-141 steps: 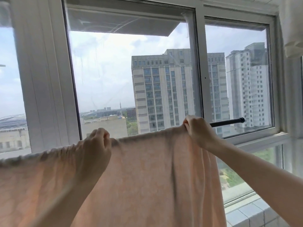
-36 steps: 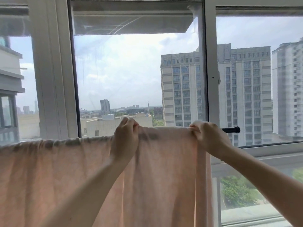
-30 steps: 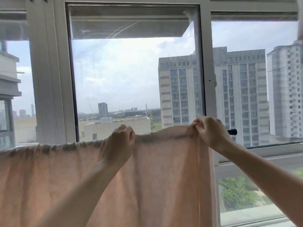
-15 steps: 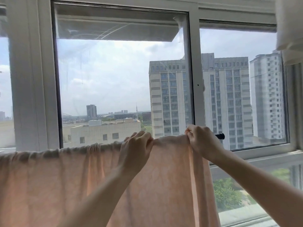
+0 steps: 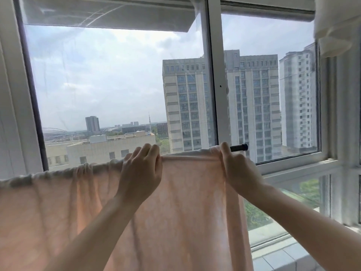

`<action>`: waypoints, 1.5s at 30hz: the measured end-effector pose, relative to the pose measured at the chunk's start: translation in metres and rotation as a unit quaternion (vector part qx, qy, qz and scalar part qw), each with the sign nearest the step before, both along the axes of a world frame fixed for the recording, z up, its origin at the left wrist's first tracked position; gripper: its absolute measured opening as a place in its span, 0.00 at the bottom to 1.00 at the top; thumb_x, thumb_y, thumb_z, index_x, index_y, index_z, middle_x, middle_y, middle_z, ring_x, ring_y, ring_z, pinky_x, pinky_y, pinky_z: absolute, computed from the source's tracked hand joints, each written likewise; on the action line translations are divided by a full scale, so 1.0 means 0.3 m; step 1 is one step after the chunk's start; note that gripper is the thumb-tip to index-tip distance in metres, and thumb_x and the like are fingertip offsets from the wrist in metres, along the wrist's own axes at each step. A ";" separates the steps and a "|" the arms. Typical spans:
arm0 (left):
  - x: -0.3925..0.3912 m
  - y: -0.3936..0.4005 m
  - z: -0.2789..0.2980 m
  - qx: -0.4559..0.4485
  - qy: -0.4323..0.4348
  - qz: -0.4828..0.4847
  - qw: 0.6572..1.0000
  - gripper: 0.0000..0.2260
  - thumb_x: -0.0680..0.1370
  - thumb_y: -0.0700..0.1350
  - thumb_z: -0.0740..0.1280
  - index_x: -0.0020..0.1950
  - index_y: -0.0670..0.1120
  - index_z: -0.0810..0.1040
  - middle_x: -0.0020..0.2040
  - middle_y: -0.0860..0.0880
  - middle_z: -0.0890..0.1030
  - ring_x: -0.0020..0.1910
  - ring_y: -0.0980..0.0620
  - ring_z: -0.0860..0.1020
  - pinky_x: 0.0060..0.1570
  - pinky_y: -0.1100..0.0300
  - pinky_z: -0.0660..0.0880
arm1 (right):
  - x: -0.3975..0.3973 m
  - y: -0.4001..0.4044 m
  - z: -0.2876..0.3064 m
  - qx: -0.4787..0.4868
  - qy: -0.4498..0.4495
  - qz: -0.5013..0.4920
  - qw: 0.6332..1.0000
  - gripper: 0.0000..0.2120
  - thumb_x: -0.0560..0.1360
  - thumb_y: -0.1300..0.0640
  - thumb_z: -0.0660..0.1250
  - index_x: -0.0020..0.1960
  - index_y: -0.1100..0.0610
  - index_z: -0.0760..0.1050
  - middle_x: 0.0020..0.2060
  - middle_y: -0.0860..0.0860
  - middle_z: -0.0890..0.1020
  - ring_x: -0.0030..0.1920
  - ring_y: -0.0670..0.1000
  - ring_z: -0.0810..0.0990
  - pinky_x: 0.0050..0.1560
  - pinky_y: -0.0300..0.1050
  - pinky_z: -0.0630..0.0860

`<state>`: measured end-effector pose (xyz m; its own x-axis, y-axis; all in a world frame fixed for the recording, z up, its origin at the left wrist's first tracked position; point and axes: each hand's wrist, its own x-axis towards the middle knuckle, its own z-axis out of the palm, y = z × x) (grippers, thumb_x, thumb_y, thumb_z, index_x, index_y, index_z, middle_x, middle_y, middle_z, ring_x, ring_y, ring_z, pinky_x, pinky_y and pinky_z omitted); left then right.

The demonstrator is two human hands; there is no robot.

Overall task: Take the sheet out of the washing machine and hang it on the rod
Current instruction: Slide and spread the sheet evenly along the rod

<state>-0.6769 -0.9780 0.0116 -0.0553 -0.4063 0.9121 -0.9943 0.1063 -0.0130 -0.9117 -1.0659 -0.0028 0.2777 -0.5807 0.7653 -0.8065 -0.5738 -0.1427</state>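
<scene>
Step in hand: spreading the load along the support. The pale peach, lightly textured fabric sheet (image 5: 175, 202) is already draped over the thin black metal rod (image 5: 238, 148), which runs across in front of the white-framed sliding window (image 5: 213, 79). The washing machine is not in view.

Grip state: the left hand (image 5: 141, 173) grasps the top fold of the sheet, fingers curled over it at the rod line. The right hand (image 5: 237, 171) pinches the sheet's right end just beside the rod's exposed black tip.

Sheet condition: the span between the hands lies taut and flat. Left of the left hand, the top fold is gathered into bunched pleats. The cloth hangs down out of view, and daylight shows through it.

Next move, as judged: shift the left grip leftward and draw out the bunched section evenly, taking care not to drag the sheet off the rod.
</scene>
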 end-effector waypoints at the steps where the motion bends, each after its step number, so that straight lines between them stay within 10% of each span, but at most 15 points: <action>1: -0.004 0.002 0.000 0.004 -0.002 0.007 1.000 0.06 0.77 0.41 0.66 0.44 0.47 0.69 0.38 0.55 0.69 0.37 0.54 0.69 0.44 0.48 0.75 | -0.006 0.001 -0.003 -0.006 -0.001 0.004 1.000 0.05 0.83 0.53 0.49 0.55 0.53 0.61 0.26 0.50 0.75 0.25 0.52 0.76 0.27 0.48 0.75; 10: -0.085 0.008 0.009 0.027 0.033 0.086 0.995 0.10 0.78 0.52 0.63 0.42 0.49 0.66 0.38 0.52 0.74 0.38 0.47 0.75 0.47 0.48 0.74 | -0.084 -0.036 0.001 -0.016 -0.024 0.106 0.994 0.07 0.80 0.51 0.61 0.49 0.54 0.69 0.30 0.48 0.78 0.27 0.47 0.77 0.29 0.48 0.78; 15: -0.231 -0.044 0.006 0.035 0.034 0.098 0.994 0.10 0.80 0.54 0.64 0.54 0.49 0.77 0.50 0.53 0.81 0.52 0.49 0.78 0.66 0.44 0.65 | -0.143 -0.070 0.051 -0.035 -0.004 0.187 0.982 0.07 0.79 0.52 0.65 0.52 0.53 0.69 0.33 0.48 0.79 0.29 0.46 0.78 0.31 0.45 0.80; 22: -0.353 -0.103 0.003 0.009 0.094 0.054 0.994 0.04 0.78 0.47 0.69 0.45 0.48 0.80 0.41 0.57 0.75 0.42 0.54 0.76 0.43 0.56 0.74 | -0.194 -0.153 0.112 -0.107 -0.026 0.226 0.968 0.03 0.78 0.56 0.65 0.51 0.53 0.75 0.42 0.49 0.82 0.44 0.50 0.79 0.40 0.48 0.80; 26: -0.365 -0.076 0.021 0.028 0.122 0.041 0.991 0.03 0.79 0.42 0.67 0.45 0.47 0.78 0.42 0.56 0.77 0.43 0.55 0.76 0.44 0.57 0.74 | -0.171 -0.192 0.152 -0.069 0.058 0.297 0.951 0.21 0.74 0.69 0.64 0.64 0.52 0.75 0.55 0.51 0.81 0.55 0.51 0.77 0.54 0.50 0.78; 30: -0.357 -0.045 0.030 0.028 0.165 0.034 0.985 0.05 0.79 0.41 0.65 0.44 0.48 0.76 0.43 0.55 0.77 0.44 0.59 0.76 0.43 0.62 0.73 | -0.161 -0.187 0.166 -0.002 0.093 0.382 0.919 0.20 0.77 0.68 0.59 0.63 0.53 0.77 0.58 0.48 0.81 0.57 0.47 0.79 0.61 0.42 0.75; 37: -0.345 -0.011 0.045 -0.005 0.206 0.022 0.978 0.06 0.79 0.39 0.65 0.43 0.47 0.75 0.42 0.54 0.77 0.44 0.62 0.74 0.42 0.71 0.69 | -0.162 -0.184 0.195 0.000 0.080 0.401 0.913 0.10 0.79 0.61 0.63 0.57 0.56 0.81 0.48 0.50 0.85 0.40 0.42 0.82 0.51 0.40 0.79; 45: -0.264 0.032 0.062 -0.048 0.169 0.157 0.972 0.03 0.78 0.39 0.65 0.45 0.45 0.76 0.46 0.48 0.78 0.49 0.48 0.72 0.45 0.53 0.70 | -0.101 -0.139 0.251 0.091 -0.042 0.398 0.912 0.09 0.82 0.62 0.56 0.53 0.59 0.75 0.35 0.51 0.79 0.25 0.37 0.74 0.26 0.30 0.70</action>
<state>-0.7560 -0.9684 0.0303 0.3667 -0.2666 0.8913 -0.9268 -0.1889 0.3247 -0.9419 -1.1076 0.0726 0.6113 -0.3406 0.7144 -0.1269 -0.9332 -0.3363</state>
